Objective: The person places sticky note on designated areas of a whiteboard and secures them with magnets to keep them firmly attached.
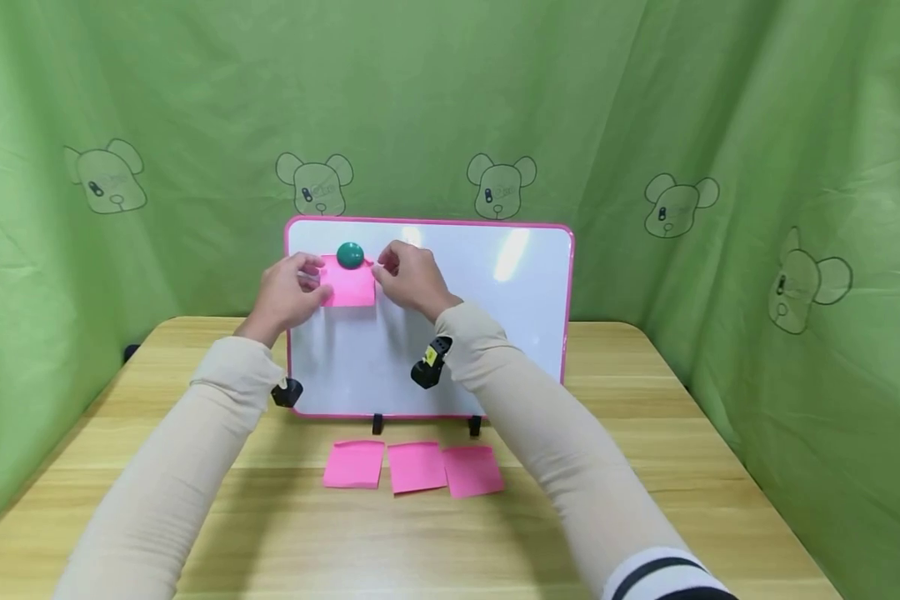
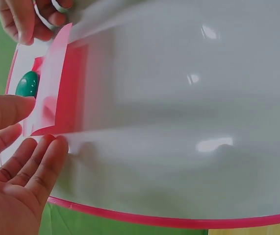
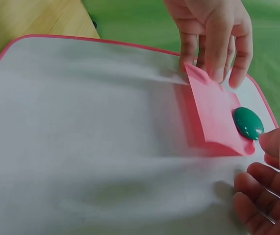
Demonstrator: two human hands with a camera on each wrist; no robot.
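A pink sticky note (image 1: 348, 287) hangs on the whiteboard (image 1: 465, 350) near its upper left corner, its lower edge standing off the surface. Over the note's top edge sits a round green magnet (image 1: 350, 255). My left hand (image 1: 288, 290) is at the note's left side, thumb over the front of the paper and the other fingers spread loosely beside its edge (image 2: 32, 166). On the other side, my right hand (image 1: 412, 277) has its thumb tip right by the magnet and the note's curled top corner (image 3: 249, 148), the other fingers loosely bent.
Three more pink sticky notes, left (image 1: 354, 465), middle (image 1: 417, 467) and right (image 1: 473, 472), lie in a row on the wooden table (image 1: 345, 550). Black feet (image 1: 377, 424) support the pink-framed board. A green curtain (image 1: 420, 100) with mouse drawings surrounds the table.
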